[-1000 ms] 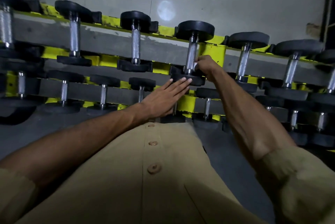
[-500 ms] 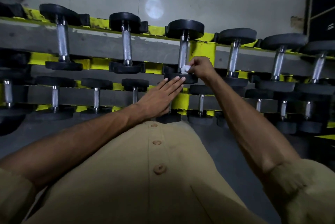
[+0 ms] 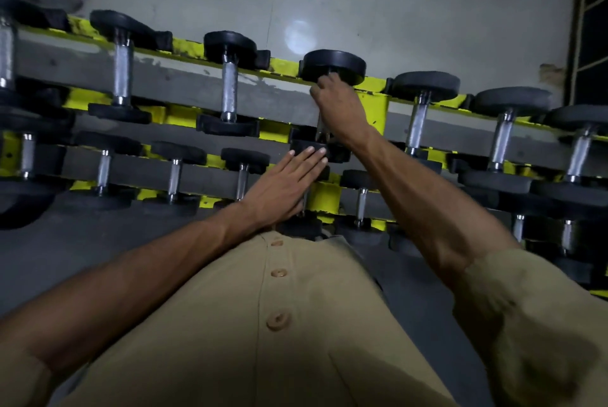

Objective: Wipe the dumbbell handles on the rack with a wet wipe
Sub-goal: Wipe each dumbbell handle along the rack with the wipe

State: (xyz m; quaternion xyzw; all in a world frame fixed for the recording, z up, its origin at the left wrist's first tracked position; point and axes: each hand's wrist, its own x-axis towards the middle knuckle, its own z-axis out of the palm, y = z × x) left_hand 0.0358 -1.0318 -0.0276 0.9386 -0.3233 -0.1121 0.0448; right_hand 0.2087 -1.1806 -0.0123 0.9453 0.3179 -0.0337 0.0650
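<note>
Grey wall behind yellow rack; right hand grips a dumbbell handle, left hand flat.

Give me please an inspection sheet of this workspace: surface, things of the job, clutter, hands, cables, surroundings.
Surface: yellow and grey two-tier rack, paint worn in places.
Job's things: black dumbbells with metal handles lie in a row on both tiers; the dumbbell being wiped sits on the upper tier. The wet wipe is not visible, presumably hidden in the fist.
Clutter: nothing seen.
Hands: right hand is curled round that dumbbell's handle, near its far end; left hand lies flat, its fingertips on the dumbbell's near head.
Cables: nothing seen.
Surroundings: pale floor behind the rack with a round light spot; dim light; the person's tan buttoned shirt fills the foreground.
</note>
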